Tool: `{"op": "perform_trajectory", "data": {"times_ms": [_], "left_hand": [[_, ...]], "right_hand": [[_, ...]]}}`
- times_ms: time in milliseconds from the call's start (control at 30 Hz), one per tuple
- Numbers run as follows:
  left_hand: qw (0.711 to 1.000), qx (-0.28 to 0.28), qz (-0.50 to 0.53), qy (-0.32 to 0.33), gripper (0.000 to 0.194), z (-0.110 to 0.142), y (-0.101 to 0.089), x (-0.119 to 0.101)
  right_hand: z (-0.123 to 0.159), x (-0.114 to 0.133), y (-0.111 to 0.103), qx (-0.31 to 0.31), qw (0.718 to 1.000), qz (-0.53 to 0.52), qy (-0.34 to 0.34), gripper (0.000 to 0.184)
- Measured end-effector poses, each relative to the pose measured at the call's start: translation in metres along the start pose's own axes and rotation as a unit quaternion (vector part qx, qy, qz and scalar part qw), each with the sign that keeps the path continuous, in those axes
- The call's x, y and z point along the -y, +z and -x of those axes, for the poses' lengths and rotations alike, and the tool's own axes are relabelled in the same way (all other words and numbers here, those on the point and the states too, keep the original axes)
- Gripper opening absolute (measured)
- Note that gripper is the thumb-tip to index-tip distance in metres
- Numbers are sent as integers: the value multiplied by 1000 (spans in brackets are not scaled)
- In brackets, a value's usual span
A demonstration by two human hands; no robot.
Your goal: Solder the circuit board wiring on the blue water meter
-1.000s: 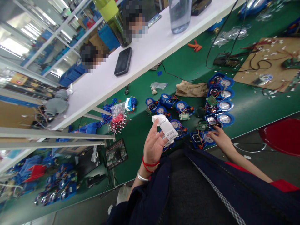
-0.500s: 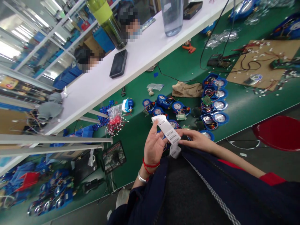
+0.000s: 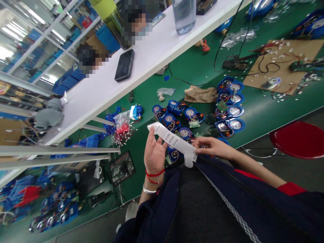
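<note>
A white strip of barcode labels point(image 3: 174, 139) stretches between my two hands, its lower end curling down by my jacket. My left hand point(image 3: 155, 153), palm up with a red cord at the wrist, holds the strip's upper left end at the fingertips. The lower right part is pinched by my right hand point(image 3: 207, 146). Behind the strip, several blue meters point(image 3: 170, 121) with round dials, wires and small circuit boards lie on the green table point(image 3: 141, 145). Another column of blue meters point(image 3: 231, 109) lies to the right.
A white shelf point(image 3: 149, 67) crosses above the table, bearing a phone point(image 3: 124, 65), a glass of water point(image 3: 184, 18) and a green bottle point(image 3: 111, 25). A brown cloth point(image 3: 199, 94) lies behind the meters. A red stool point(image 3: 298, 140) stands right; two people sit beyond the shelf.
My left hand has moved left and drawn the label strip out longer between my hands. My right hand stays near the same place, still pinching the strip.
</note>
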State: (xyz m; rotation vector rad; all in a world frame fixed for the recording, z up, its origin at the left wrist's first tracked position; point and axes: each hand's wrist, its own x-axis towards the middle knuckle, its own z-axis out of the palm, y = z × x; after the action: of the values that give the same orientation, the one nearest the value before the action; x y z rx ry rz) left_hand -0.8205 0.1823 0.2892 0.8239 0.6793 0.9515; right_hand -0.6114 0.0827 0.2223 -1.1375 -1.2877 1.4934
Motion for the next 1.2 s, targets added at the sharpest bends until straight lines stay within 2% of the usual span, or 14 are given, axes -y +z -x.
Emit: {"op": "perform_trajectory", "data": {"times_ms": [300, 633, 967, 1200], "left_hand": [[999, -15, -5, 29, 42, -1, -7, -6], [997, -48, -4, 64, 38, -9, -19, -14], [992, -70, 14, 101, 36, -13, -33, -23], [992, -83, -6, 96, 33, -12, -32, -25]], "right_hand": [[3, 1, -8, 7, 998, 52, 24, 26], [2, 1, -11, 8, 998, 64, 18, 28], [4, -2, -14, -10, 999, 38, 28, 26], [4, -3, -14, -19, 999, 7, 44, 27]]}}
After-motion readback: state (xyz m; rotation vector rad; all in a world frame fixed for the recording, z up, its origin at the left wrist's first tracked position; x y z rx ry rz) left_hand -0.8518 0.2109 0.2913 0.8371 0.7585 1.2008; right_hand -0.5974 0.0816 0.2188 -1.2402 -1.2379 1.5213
